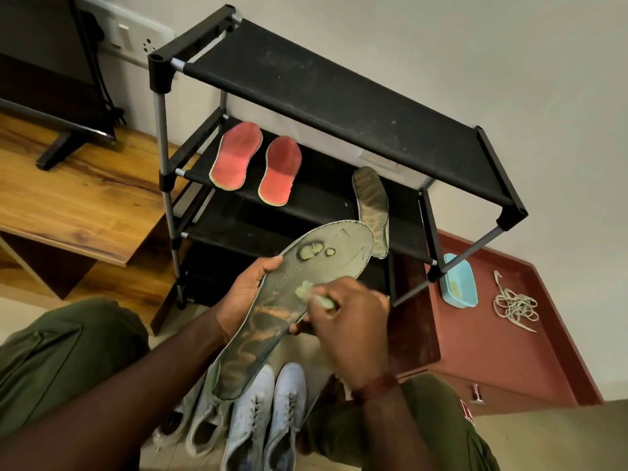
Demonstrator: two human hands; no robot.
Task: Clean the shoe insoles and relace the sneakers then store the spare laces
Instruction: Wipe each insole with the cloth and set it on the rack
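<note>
The middle shelf [326, 195] is taken up by two red insoles [236, 158] and a dark insole [370, 195]. Open room is left between them.

The shoe rack [326, 96] has matt black cloth shelves speckled with dust, dull grey metal tubes and black plastic joints, its middle shelf bearing matt red insoles [234, 158], with a grey insole [272, 321] of worn, rough cloth before it, a glossy-grained wooden worktop [85, 198] left and a smooth blue plastic tub [458, 282] right.

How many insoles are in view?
4: two red insoles on the rack's second shelf, a dark insole at its right end, a worn insole in the left hand. More may hide inside sneakers.
</note>
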